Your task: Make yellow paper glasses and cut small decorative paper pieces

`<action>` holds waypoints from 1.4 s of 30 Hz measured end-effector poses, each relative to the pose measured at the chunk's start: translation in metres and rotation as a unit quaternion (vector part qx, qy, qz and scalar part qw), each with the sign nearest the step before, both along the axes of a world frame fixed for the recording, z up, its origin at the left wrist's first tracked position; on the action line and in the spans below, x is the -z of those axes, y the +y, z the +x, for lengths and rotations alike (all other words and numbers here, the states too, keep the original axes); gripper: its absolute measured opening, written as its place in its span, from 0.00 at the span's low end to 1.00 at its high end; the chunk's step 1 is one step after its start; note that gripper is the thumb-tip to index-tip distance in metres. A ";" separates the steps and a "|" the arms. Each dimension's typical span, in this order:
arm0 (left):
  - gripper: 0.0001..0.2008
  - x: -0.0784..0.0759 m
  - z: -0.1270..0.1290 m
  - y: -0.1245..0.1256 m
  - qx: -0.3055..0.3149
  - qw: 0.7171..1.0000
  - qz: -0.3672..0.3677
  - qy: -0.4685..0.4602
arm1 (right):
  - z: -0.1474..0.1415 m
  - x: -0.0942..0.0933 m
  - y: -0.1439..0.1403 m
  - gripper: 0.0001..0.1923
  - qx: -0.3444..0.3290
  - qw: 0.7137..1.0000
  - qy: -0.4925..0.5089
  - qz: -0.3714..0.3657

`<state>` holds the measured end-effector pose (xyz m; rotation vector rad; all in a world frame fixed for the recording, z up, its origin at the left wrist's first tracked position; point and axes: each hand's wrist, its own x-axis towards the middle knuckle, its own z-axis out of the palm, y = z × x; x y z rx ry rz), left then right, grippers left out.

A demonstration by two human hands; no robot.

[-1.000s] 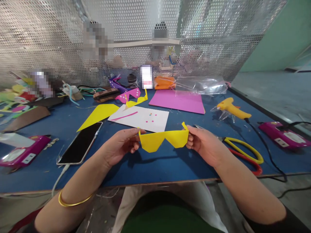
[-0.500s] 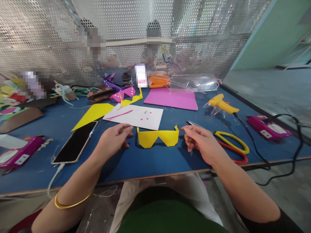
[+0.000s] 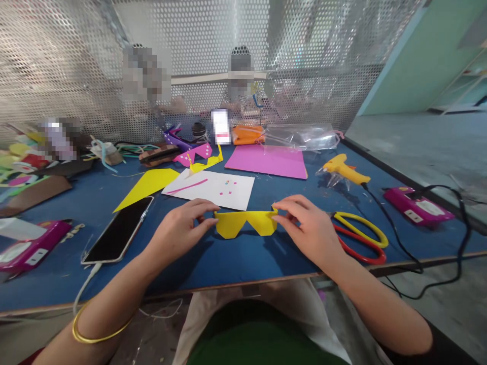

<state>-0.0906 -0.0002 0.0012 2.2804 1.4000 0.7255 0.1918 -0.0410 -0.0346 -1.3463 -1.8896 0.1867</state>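
Yellow foam-sheet glasses [image 3: 230,225] are upright near the table's front edge, with two angular lens shapes facing me. My left hand [image 3: 186,223] pinches their left end between thumb and fingers. At the right end, my right hand [image 3: 304,223] has its thumb and index finger closed on the corner where the side piece folds back. Beyond the glasses lies a white sheet [image 3: 232,190] bearing a pink strip [image 3: 188,186] and several tiny pink squares. Scissors with red and yellow handles [image 3: 361,243] lie right of my right hand, their blades hidden behind it.
A yellow glue gun [image 3: 344,169] stands at right, near a magenta power strip [image 3: 418,205]. To the left are a phone [image 3: 119,230] and yellow sheet [image 3: 148,187]. Farther back sit pink glasses [image 3: 194,153], smaller yellow glasses [image 3: 205,163] and purple sheets [image 3: 266,161].
Both hands have moved inward from beside the yellow glasses and taken hold of their ends. The view has shifted slightly.
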 end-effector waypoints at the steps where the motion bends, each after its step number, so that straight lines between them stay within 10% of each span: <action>1: 0.12 0.000 0.002 0.002 0.017 1.000 -0.004 0.016 | -0.001 -0.002 0.003 0.09 -0.006 0.999 -0.039 0.001; 15: 0.07 0.001 0.009 0.008 0.072 0.997 -0.006 0.008 | -0.002 -0.008 0.020 0.08 -0.040 0.990 -0.129 -0.035; 24: 0.22 -0.014 0.004 0.026 -0.141 0.989 0.012 -0.054 | 0.025 -0.035 0.060 0.08 0.001 0.992 -0.129 -0.018; 35: 0.12 0.013 -0.003 0.032 -0.133 0.990 -0.033 -0.039 | 0.040 -0.015 0.083 0.09 0.060 0.991 -0.116 -0.011; 42: 0.11 -0.017 0.013 0.015 -0.092 0.984 0.102 -0.115 | 0.024 -0.044 0.055 0.09 -0.049 0.993 -0.107 -0.001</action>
